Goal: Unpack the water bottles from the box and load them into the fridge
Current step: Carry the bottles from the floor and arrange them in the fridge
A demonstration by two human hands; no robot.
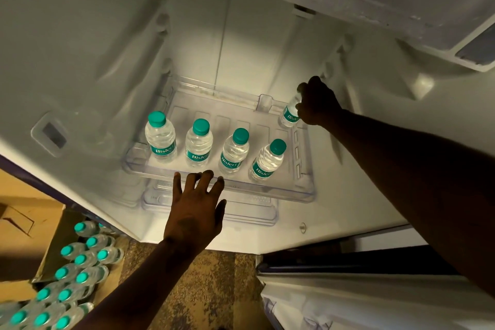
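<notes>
Holding four upright bottles, your tray takes a fifth, right fingers curled round it, left hand spread.

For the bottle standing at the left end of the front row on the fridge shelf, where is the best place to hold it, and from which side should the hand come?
Probably grip the leftmost bottle around its neck and teal cap, coming from above and the open front. It stands upright, its cap is the nearest exposed part, and the next bottle crowds its right side. The left hand hovers open at the clear shelf edge.
</notes>
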